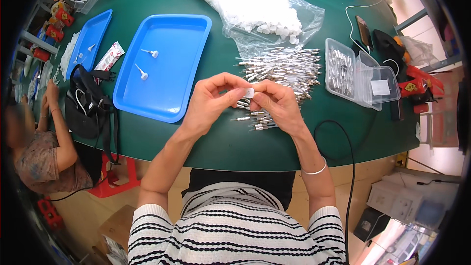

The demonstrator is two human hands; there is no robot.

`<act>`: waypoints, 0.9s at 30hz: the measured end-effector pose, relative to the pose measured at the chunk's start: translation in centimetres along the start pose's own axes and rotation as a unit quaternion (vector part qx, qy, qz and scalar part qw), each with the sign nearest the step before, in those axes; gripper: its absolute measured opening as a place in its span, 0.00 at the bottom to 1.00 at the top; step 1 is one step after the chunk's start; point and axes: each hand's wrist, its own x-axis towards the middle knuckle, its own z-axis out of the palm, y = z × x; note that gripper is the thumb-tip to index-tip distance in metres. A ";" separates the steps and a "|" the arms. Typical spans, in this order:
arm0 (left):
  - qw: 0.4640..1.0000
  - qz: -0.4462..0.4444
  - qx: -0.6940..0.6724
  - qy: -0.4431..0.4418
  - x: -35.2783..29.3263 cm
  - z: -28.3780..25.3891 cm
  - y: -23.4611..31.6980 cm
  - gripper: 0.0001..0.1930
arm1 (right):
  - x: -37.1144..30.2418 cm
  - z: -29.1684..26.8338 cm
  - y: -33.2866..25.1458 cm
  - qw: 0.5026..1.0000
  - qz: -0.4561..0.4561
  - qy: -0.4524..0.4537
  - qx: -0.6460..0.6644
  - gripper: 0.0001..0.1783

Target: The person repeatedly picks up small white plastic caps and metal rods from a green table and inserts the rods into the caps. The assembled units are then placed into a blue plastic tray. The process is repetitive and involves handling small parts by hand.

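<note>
Green worktop (216,132), round-edged under the fisheye, crowded at the far side and bare near the body. Big blue tray (181,73) left of centre, carrying two small white-capped pins (147,64); second, narrower blue tray (95,34) further left, black bag (86,103) in front of it. Clear plastic bag of white caps (245,0) at the top, spilling caps toward a heap of thin metal pins (284,68). Clear compartment box (355,76) to the right of the heap, black cable (343,137) looping off the near edge.

Both hands raised just above the worktop, meeting at the middle. Small white cap (249,92) pinched right where the fingertips come together. Left hand (211,103) closed on it from the left with thumb and forefinger; right hand (279,105) closed in from the right, fingers curled tight, touching the same cap. Cannot tell whether a pin already sits in the right grip behind the cap: hidden by the fingers.

Key relation: cap between the two grips, no gap on either side, axis of any joining roughly left to right across the body. Heap of pins directly behind and under the right hand, so nearer that hand; a few loose pins (255,120) just below the knuckles. Tray nearer the left hand.

Another person's arms (49,113) at the far left edge, well apart.
</note>
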 end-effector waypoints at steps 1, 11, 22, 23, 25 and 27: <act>0.999 -0.031 -0.017 -0.011 0.0 -0.1 0.1 0.06 | -0.1 0.0 0.1 1.000 -0.012 0.000 -0.011 0.08; 0.992 -0.095 -0.015 -0.083 0.8 -0.5 0.8 0.08 | -0.7 0.3 -0.7 0.996 -0.047 0.021 -0.078 0.05; 0.989 0.119 0.044 0.081 0.0 1.3 -0.9 0.05 | -0.2 0.6 0.4 0.982 -0.114 0.129 -0.076 0.06; 0.981 0.149 0.080 0.091 -0.2 1.6 -1.1 0.05 | -0.2 0.6 0.6 0.980 -0.120 0.136 -0.082 0.07; 0.978 0.166 0.090 0.093 -0.4 1.9 -1.2 0.05 | -0.1 0.6 0.7 0.976 -0.138 0.138 -0.098 0.07; 0.975 0.165 0.110 0.101 -0.4 1.8 -1.4 0.05 | -0.1 0.6 0.8 0.972 -0.151 0.140 -0.110 0.07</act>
